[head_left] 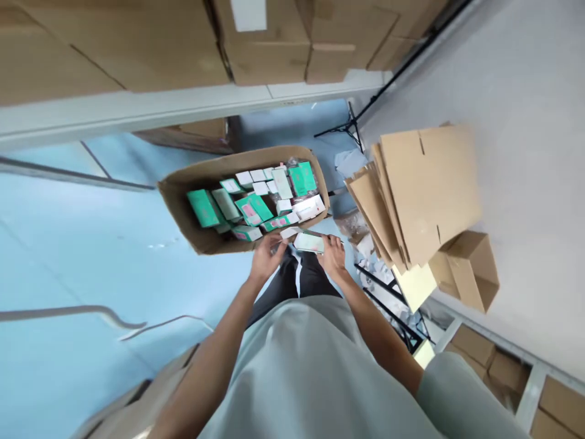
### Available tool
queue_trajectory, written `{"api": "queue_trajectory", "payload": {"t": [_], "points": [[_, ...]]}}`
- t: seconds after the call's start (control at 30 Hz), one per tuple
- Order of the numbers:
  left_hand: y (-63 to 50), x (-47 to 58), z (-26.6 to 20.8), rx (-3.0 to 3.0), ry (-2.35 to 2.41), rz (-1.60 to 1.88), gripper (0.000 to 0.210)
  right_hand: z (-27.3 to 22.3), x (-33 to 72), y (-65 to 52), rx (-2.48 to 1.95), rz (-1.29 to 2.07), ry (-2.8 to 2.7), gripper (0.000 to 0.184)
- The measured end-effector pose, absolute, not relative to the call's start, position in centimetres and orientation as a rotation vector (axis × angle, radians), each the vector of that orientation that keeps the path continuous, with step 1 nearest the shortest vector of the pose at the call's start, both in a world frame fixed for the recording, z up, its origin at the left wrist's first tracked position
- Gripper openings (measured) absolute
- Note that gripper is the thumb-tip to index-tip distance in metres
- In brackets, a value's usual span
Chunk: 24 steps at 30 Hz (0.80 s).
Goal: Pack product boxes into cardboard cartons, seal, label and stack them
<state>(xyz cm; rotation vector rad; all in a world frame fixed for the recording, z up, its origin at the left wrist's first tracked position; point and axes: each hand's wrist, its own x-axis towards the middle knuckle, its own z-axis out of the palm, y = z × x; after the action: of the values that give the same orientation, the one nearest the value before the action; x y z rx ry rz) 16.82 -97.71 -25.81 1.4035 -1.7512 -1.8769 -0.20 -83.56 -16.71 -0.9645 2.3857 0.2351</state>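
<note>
My right hand [333, 256] is closed around one end of a small white and pale green box [309, 242], held just in front of a large cardboard carton. At the box's left end a white flap [290, 232] sticks out, and my left hand [267, 258] has its fingers closed at that flap. The open carton [180, 235] holds several small green and white boxes [203, 207], some standing on end and others lying tilted. Both hands are at the carton's near edge, above my legs.
Flattened cardboard sheets [429, 189] lean to the right, with a small open carton [470, 271] beside them. A shelf edge [183, 100] bearing large cartons [269, 61] crosses the far side. A black stand [351, 125] is near the wall. A strap or cable [82, 310] lies left.
</note>
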Motion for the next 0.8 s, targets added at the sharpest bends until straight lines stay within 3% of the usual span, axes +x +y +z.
{"api": "queue_trajectory", "payload": {"t": [0.4, 0.8], "points": [[-86.1, 12.8, -15.0, 0.744, -2.277, -2.302, 0.076, -4.2, 6.0, -62.4, -0.395, -0.014, 2.512, 0.063], [-54.9, 10.2, -11.8, -0.142, -2.685, -2.581, 0.084, 1.8, 21.3, -34.7, 0.526, -0.251, 2.677, 0.056]]}}
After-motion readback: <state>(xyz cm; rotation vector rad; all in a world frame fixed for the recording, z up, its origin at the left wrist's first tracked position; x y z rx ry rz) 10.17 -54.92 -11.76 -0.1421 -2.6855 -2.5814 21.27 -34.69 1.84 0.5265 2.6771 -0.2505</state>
